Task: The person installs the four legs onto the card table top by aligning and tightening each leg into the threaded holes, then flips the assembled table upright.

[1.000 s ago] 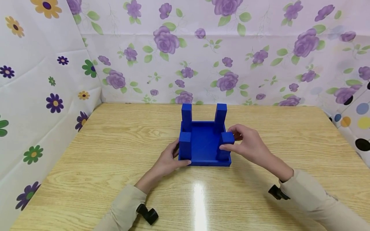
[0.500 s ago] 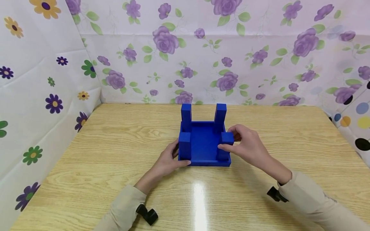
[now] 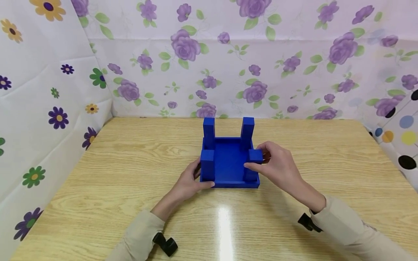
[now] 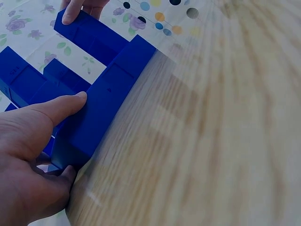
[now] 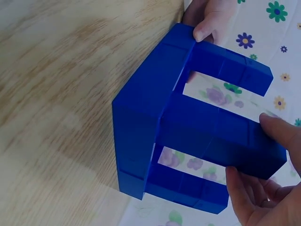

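A blue square tray-like base (image 3: 230, 163) lies on the wooden table with its low rim upward. Square blue posts stand upright at its corners, so it looks like an upturned small table. At the near left corner my left hand (image 3: 187, 183) grips the base, thumb over the front rim and fingers at the left side. My right hand (image 3: 281, 165) pinches the upper part of the near right post (image 5: 211, 132), thumb on its near face and fingers behind. In the right wrist view, the post's foot sits inside the rim. The near left post (image 3: 207, 165) rises beside my left thumb.
The wooden table (image 3: 137, 152) extends around the blue piece on every side. Flower-printed cloth (image 3: 222, 72) hangs behind the table's back edge, with more patterned cloth at left and right. A black wrist camera (image 3: 165, 244) sits on the left sleeve.
The head view has shifted slightly, so everything appears a little further left. My right thumb has slid slightly leftward across the near right post. The left hand keeps its hold.
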